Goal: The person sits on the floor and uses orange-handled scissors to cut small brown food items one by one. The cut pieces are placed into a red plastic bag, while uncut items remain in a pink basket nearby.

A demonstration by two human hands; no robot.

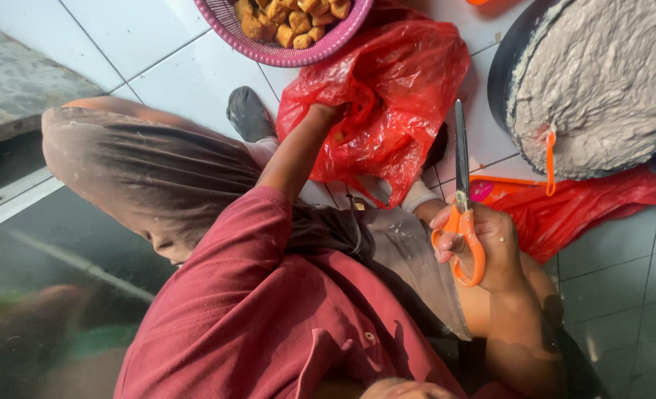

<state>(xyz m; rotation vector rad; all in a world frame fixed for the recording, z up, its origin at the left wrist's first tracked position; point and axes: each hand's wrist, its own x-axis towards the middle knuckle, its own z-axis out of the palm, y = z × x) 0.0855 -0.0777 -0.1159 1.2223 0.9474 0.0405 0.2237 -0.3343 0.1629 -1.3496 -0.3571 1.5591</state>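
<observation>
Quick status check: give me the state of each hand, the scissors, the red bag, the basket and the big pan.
left hand: reaching into the red bag
right hand: gripping the scissors by the handles
scissors: blades closed, pointing away from the person
red bag: crumpled, open
pink basket: holds fried brown pieces
dark pan: filled with pale grey paste
</observation>
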